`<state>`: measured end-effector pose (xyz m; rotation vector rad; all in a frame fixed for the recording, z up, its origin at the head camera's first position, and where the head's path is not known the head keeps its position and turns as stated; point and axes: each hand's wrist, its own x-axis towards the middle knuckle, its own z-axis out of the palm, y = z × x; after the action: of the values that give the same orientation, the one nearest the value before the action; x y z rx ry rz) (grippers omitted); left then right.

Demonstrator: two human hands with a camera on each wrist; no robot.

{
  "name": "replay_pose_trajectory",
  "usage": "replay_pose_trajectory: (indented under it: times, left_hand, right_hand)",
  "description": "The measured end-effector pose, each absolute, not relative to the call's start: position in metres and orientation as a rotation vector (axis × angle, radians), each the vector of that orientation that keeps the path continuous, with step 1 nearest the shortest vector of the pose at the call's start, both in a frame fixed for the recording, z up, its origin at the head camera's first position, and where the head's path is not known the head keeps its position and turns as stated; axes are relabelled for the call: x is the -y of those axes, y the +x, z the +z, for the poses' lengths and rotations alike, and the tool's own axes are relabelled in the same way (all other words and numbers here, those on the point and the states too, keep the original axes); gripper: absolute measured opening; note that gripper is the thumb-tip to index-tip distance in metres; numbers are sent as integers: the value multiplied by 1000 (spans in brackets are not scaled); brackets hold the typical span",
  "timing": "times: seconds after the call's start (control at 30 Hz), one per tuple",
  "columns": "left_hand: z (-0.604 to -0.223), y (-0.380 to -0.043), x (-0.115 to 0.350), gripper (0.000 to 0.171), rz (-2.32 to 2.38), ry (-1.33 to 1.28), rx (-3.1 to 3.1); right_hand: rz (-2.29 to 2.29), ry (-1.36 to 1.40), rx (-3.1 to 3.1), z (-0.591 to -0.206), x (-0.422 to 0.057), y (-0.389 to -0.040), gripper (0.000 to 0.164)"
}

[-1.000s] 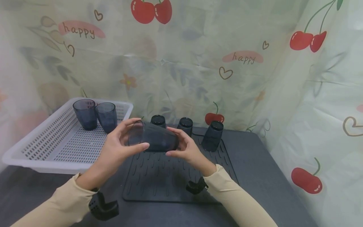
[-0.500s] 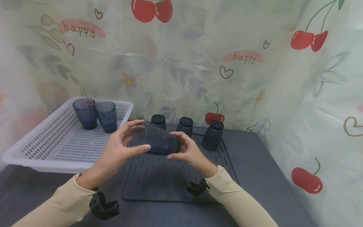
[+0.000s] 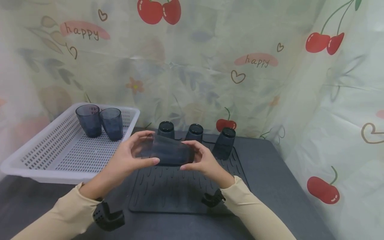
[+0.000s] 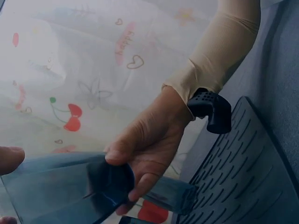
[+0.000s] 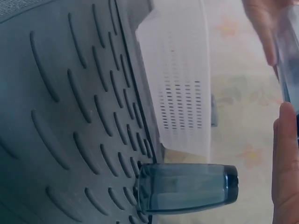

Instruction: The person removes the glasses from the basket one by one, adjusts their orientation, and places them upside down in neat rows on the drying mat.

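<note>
A dark blue-grey drinking glass (image 3: 172, 153) lies almost sideways in the air between both hands, its base end to the right and a little lower. My left hand (image 3: 126, 158) grips the mouth end, thumb in front and fingers behind. At the base end my right hand (image 3: 205, 163) holds it between thumb and fingers. In the left wrist view the right hand (image 4: 152, 144) is seen around the thick base of the glass (image 4: 70, 186). Below is a dark ridged drying mat (image 3: 180, 198). Both palms' inner sides are mostly hidden.
Three upside-down glasses stand along the mat's back: a left glass (image 3: 166, 130), a middle glass (image 3: 194, 132) and a right glass (image 3: 224, 143). A white perforated basket (image 3: 60, 176) at left holds two upright glasses (image 3: 111, 125). A patterned curtain (image 3: 192, 66) hangs behind.
Both hands and the held glass have shifted slightly down and to the right, and the base end has dipped a little. The basket and standing glasses stay in place.
</note>
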<state>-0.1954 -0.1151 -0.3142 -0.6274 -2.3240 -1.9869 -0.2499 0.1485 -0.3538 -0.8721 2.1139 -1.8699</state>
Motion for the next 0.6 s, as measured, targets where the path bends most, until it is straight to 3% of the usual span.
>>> replay_pose_trajectory:
  times: [0.3, 0.6]
  left_hand:
    - [-320, -198, 115, 75, -1978, -614, 2410]
    - [-330, -200, 109, 79, -2076, -625, 2425]
  right_hand:
    - [-1995, -866, -2062, -345, -157, -247, 75]
    - [-2219, -840, -1764, -341, -155, -246, 88]
